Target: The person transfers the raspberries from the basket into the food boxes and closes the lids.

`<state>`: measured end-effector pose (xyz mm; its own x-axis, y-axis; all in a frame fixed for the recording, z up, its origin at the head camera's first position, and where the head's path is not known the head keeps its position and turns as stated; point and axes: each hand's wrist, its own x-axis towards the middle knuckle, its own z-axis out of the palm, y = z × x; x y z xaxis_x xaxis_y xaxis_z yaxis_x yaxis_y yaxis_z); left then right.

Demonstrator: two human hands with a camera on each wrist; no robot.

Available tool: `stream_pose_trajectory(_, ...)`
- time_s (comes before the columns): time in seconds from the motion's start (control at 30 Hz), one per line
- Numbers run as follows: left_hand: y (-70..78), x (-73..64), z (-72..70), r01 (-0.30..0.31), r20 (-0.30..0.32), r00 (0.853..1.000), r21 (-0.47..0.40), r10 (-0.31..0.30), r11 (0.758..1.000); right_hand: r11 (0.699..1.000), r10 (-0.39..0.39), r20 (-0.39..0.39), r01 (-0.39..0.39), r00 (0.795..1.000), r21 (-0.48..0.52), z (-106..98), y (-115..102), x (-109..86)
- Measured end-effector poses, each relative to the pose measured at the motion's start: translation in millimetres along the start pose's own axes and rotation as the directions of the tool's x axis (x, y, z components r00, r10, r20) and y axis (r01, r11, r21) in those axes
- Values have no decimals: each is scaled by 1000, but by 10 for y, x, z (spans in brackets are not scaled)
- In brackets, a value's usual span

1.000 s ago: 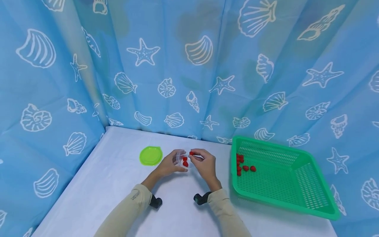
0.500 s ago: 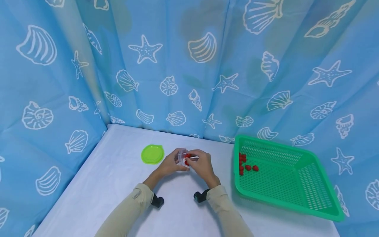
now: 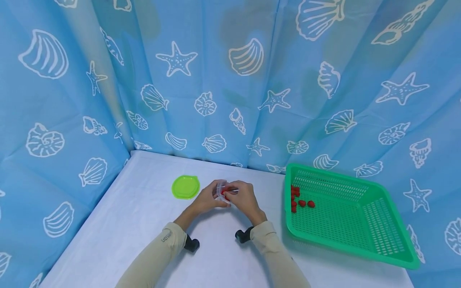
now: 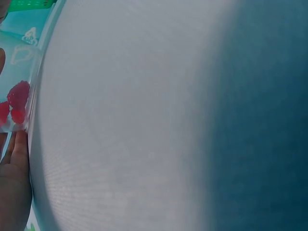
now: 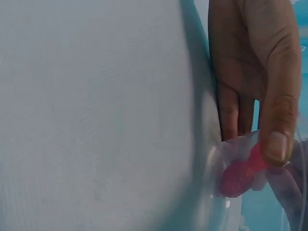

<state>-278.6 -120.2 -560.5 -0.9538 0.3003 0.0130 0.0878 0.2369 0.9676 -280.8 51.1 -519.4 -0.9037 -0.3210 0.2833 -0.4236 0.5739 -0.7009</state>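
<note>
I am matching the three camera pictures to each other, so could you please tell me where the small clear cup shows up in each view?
Head: the clear cup sits mid-frame between the left hand and right hand.
Left wrist: the cup is at the left edge, above a fingertip.
Right wrist: the cup is at the lower right, under the thumb.
Shared landmark: the red berries inside it.

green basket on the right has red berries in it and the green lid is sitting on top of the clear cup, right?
Not quite. The green lid lies flat on the table, left of the clear cup and apart from it, as the head view shows. The green basket on the right does hold red berries.
</note>
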Motion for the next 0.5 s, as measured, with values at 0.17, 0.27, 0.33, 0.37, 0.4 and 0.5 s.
stream_pose_trajectory(0.17, 22, 0, 29, 32, -7, 999, 39, -32, 999, 1000, -13, -52, 14, 999, 23, -212, -116, -22)
stream_pose_trajectory(0.27, 24, -3, 37, 47, -20, 999, 70, -46, 996, 997, -75, -122, 78, 990, 22, -518, -286, 12)
stream_pose_trajectory(0.33, 20, -3, 33, 37, -23, 999, 70, -35, 997, 988, -150, -169, 153, 974, 8, -779, -393, 59)
stream_pose_trajectory(0.37, 16, 0, 30, 32, -21, 999, 67, -30, 997, 981, -187, -193, 192, 963, 9, -913, -431, 83)
stream_pose_trajectory(0.4, 10, 1, 25, 22, -16, 1000, 63, -21, 998, 974, -220, -214, 227, 952, 9, -1045, -450, 110)
stream_pose_trajectory(0.5, -8, 0, 7, -1, -6, 1000, 48, 1, 999, 952, -295, -263, 307, 919, 5, -1407, -400, 194)
